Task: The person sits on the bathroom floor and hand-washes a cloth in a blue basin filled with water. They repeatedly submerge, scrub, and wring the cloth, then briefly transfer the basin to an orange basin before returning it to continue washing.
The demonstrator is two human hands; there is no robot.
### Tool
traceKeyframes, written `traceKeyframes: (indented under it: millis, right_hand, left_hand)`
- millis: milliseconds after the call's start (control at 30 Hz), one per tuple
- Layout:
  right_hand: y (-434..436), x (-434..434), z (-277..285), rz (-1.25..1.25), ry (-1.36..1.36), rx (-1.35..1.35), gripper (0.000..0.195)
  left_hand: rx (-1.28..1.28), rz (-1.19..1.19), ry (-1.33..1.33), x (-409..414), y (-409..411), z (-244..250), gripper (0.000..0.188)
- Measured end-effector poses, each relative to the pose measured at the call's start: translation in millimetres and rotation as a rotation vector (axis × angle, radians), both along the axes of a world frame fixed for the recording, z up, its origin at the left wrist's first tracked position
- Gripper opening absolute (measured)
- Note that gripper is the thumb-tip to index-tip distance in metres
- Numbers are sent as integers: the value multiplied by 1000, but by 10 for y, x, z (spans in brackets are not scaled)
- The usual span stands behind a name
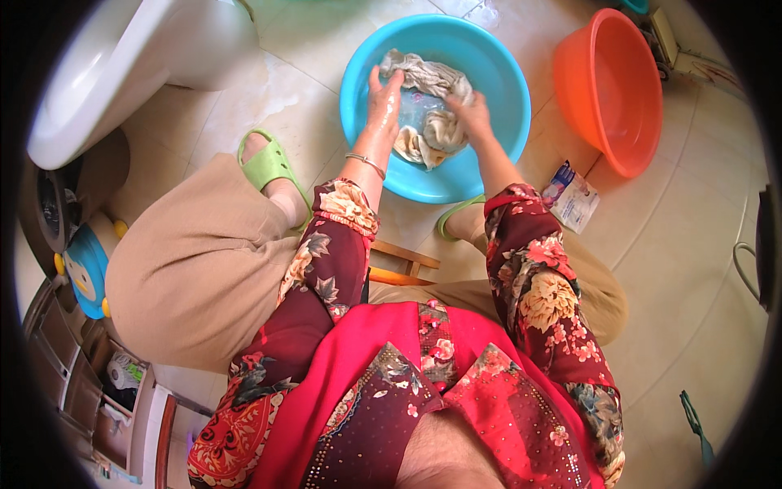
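Observation:
A blue plastic basin [513, 116] on the tiled floor holds some water and a wet, twisted, light-coloured cloth [431, 76]. Over the basin's left side, my left hand [385, 98] has its thumb and fingers apart, beside the upper left part of the cloth; its skin is wet. My right hand [470, 116] is at the right part of the cloth, with fingers bent on it; motion blurs the fingertips. More of the bunched cloth lies low in the basin between the hands, with a yellowish patch near its lower edge.
An orange basin [629, 91] stands tilted at the upper right. Near it lies a printed plastic packet [571, 195]. A white ceramic fixture [91, 79] is at the upper left. A wooden stool [403, 278] shows below me. Shelves [116, 422] stand at the lower left.

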State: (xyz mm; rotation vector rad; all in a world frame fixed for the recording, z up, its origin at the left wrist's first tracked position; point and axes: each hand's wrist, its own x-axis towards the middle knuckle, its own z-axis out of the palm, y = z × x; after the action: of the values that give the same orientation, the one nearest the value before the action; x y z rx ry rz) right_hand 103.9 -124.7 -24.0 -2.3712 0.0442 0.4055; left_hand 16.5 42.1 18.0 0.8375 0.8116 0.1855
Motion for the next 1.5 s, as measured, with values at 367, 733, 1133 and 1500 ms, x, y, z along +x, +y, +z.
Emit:
traceKeyframes:
  millis: [367, 733, 1133, 1500]
  right_hand:
    - [92, 95, 447, -171, 653, 846, 40]
    - [258, -368, 1058, 316, 286, -6, 51]
    - [-166, -262, 1828, 96, 109, 646, 22]
    - [-8, -172, 2181, 170, -67, 925, 26]
  left_hand:
    - [-192, -438, -73, -107, -321, -100, 62]
    - [-580, -508, -270, -119, -346, 25, 87]
    - [-97, -61, 174, -30, 6, -390, 37]
    - [-88, -65, 90, 56, 68, -27, 32]
